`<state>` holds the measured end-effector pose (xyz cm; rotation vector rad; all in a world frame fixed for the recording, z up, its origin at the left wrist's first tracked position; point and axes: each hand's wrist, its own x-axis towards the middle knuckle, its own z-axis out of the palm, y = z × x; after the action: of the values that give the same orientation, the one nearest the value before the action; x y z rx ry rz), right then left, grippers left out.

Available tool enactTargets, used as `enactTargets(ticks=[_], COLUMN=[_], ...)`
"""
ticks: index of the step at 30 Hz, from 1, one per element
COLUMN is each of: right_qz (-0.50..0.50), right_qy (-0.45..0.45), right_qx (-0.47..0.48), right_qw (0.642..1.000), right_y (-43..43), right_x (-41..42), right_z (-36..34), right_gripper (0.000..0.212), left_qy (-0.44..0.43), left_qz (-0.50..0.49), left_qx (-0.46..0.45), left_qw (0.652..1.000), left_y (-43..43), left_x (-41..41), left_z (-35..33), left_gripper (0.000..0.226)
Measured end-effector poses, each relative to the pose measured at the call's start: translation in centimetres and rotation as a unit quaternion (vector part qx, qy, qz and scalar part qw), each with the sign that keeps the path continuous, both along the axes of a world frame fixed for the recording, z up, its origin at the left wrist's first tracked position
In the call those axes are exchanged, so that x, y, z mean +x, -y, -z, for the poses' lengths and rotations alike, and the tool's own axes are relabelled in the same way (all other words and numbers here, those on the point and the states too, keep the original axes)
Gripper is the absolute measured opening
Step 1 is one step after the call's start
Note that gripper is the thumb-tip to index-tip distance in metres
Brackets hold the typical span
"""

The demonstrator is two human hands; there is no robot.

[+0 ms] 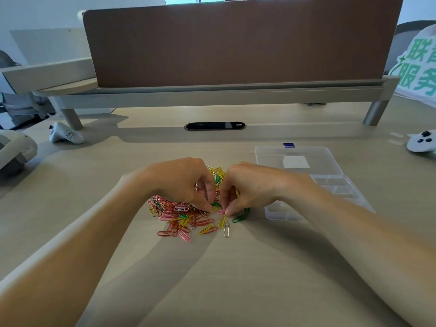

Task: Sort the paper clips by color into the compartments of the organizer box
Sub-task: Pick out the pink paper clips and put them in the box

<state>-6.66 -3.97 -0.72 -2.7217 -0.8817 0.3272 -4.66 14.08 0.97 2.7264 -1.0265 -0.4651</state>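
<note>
A heap of paper clips (181, 218) in pink, red, yellow, green and silver lies on the desk in front of me. My left hand (181, 180) hovers over the heap with curled fingers, its fingertips down among the clips near a green one. My right hand (247, 187) is close beside it and pinches a pink clip (221, 211) at its fingertips. A few green clips (240, 217) lie under the right hand. The clear plastic organizer box (306, 185) stands open to the right, its lid folded back; the compartments I can see look empty.
A brown desk divider (236, 43) on a raised shelf closes off the back. A black cable slot (214, 126) sits mid-desk. White controllers lie at far left (63, 134) and far right (422, 141). A green-and-white sign (417, 64) stands at the right.
</note>
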Motion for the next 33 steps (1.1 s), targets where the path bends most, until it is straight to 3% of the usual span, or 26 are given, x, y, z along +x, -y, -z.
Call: enactTargets(ticks=[8, 15, 22, 27, 33], right_qz=[0.018, 0.040, 0.026, 0.019, 0.015], right_qy=[0.001, 0.025, 0.019, 0.017, 0.014], right_qx=[-0.011, 0.037, 0.067, 0.083, 0.090], right_qw=[1.000, 0.998, 0.997, 0.996, 0.996], right_y=[-0.2, 0.1, -0.3, -0.4, -0.6], right_x=[0.0, 0.3, 0.2, -0.1, -0.1], right_z=[0.3, -0.1, 0.0, -0.2, -0.2], right_gripper=[0.009, 0.009, 0.005, 0.007, 0.007], left_qy=[-0.007, -0.003, 0.010, 0.072, -0.003], left_qz=[-0.031, -0.073, -0.083, -0.113, -0.106], left_qx=[0.045, 0.090, 0.035, -0.006, 0.052], left_qw=[0.998, 0.993, 0.996, 0.991, 0.993], left_y=[-1.5, -3.6, -4.3, -5.3, -6.0], left_x=[0.2, -0.4, -0.9, -0.9, -2.2], left_z=[-1.0, -0.5, 0.0, 0.0, 0.1], left_gripper=[0.009, 0.016, 0.009, 0.008, 0.009])
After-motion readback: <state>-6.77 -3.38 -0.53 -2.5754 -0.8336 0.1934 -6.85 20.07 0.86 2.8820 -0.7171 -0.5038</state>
